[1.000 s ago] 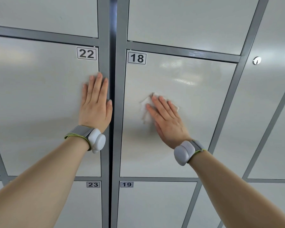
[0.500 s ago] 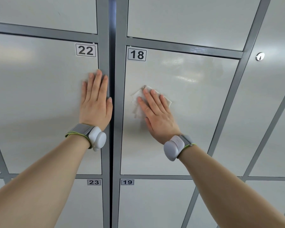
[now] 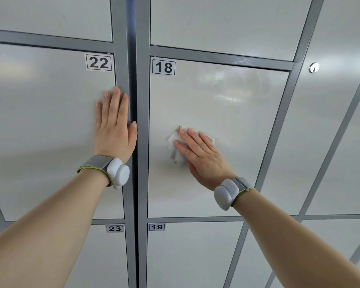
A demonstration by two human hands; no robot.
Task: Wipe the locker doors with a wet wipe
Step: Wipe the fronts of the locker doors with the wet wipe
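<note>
Locker door 18 (image 3: 227, 104) is a pale grey panel in a darker grey frame, with faint wet streaks near its top. My right hand (image 3: 202, 156) presses a white wet wipe (image 3: 175, 142) flat against the door's middle left, fingers straight and pointing up-left. The wipe shows around the fingertips and is crumpled at its left edge. My left hand (image 3: 114, 129) rests flat on door 22 (image 3: 40, 121), near that door's right edge, with the thumb on the frame post.
Doors 23 (image 3: 104, 256) and 19 (image 3: 191, 256) lie below. A dark vertical gap (image 3: 133, 59) splits the two locker columns. A round keyhole (image 3: 313, 67) sits on the door to the right of 18. More doors extend right and above.
My right hand first slid the wipe up and left on door 18, then back down and right to its middle. The left hand stayed on door 22.
</note>
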